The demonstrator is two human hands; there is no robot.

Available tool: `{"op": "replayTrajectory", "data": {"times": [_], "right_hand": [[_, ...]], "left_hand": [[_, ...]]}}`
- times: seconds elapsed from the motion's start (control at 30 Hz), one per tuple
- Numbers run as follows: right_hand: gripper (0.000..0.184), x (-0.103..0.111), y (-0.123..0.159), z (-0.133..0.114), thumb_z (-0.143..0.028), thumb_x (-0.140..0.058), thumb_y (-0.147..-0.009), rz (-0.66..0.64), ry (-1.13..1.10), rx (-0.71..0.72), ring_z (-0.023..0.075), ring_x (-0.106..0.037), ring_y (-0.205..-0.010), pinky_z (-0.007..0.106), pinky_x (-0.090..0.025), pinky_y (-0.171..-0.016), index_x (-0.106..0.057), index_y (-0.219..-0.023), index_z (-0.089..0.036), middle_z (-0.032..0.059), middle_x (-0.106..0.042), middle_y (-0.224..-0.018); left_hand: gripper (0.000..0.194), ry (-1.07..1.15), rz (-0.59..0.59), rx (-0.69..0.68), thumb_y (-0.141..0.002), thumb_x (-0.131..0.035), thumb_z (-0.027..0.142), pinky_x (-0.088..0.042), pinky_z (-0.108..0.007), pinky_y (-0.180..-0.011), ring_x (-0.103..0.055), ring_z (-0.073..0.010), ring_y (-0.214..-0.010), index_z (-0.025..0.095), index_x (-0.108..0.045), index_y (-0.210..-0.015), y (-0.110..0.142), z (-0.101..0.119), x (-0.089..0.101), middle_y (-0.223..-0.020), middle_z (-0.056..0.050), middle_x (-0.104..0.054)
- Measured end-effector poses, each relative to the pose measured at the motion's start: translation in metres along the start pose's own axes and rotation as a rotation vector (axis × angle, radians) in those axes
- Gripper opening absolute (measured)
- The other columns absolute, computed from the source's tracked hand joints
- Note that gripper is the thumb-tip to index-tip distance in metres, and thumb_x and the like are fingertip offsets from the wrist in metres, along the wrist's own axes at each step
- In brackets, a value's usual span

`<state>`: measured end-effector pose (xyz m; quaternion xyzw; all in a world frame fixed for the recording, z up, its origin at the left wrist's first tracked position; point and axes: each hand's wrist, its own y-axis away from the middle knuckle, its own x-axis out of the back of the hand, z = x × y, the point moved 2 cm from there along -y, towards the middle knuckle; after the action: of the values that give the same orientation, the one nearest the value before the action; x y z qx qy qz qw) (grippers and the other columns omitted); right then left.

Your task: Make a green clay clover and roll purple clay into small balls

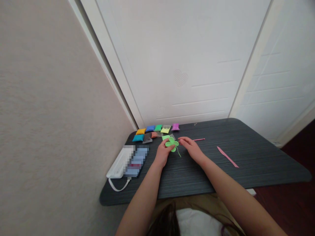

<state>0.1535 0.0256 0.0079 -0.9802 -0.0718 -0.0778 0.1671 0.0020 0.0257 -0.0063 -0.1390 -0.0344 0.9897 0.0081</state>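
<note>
My left hand (pixel 162 152) holds a light green clay clover shape (pixel 172 143) with a thin stem, just above the dark table (pixel 246 157). Its fingers curl around the clover's left side. My right hand (pixel 190 146) is right beside the clover on its right, fingers bent and close together near the leaves; whether they touch the clay I cannot tell. A small green clay piece (pixel 165 137) lies just behind the clover.
Several small coloured clay packets (pixel 157 129) lie in rows at the table's back left. A pink stick tool (pixel 199 139) and a pink knife tool (pixel 227 157) lie to the right. A white box with a cord (pixel 119 164) and a blurred flat item sit at left. Wall and door stand close behind.
</note>
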Motion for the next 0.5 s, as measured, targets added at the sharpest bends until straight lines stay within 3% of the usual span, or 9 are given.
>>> {"op": "replayTrajectory", "data": {"times": [0.13, 0.33, 0.5], "right_hand": [[0.033, 0.002, -0.002, 0.001, -0.042, -0.039, -0.080, 0.023, -0.085, -0.047, 0.0151, -0.057, -0.083, 0.031, -0.042, -0.079, -0.058, -0.093, -0.019, 0.0043, -0.062, -0.087], [0.031, -0.007, 0.000, 0.004, -0.040, -0.059, -0.066, -0.046, -0.097, -0.077, 0.0140, -0.055, -0.073, 0.028, -0.042, -0.070, -0.059, -0.091, -0.020, 0.0010, -0.062, -0.081], [0.025, -0.009, 0.000, 0.010, -0.041, -0.054, -0.070, -0.058, -0.084, -0.106, 0.0133, -0.052, -0.066, 0.027, -0.040, -0.065, -0.061, -0.078, -0.018, 0.0002, -0.060, -0.071]], "left_hand": [[0.046, 0.007, -0.005, -0.009, -0.058, -0.069, 0.022, -0.042, -0.026, -0.071, -0.058, -0.0122, -0.073, 0.017, -0.055, -0.101, 0.000, -0.001, 0.000, -0.087, -0.004, -0.064], [0.051, -0.018, -0.027, -0.025, -0.056, -0.070, 0.021, -0.041, -0.026, -0.073, -0.058, -0.0127, -0.076, 0.018, -0.054, -0.105, 0.001, 0.001, -0.001, -0.090, -0.004, -0.064], [0.047, 0.084, -0.092, 0.004, -0.060, -0.068, 0.019, -0.041, -0.025, -0.073, -0.058, -0.0125, -0.078, 0.020, -0.053, -0.105, 0.004, 0.005, -0.005, -0.093, -0.004, -0.062]]}}
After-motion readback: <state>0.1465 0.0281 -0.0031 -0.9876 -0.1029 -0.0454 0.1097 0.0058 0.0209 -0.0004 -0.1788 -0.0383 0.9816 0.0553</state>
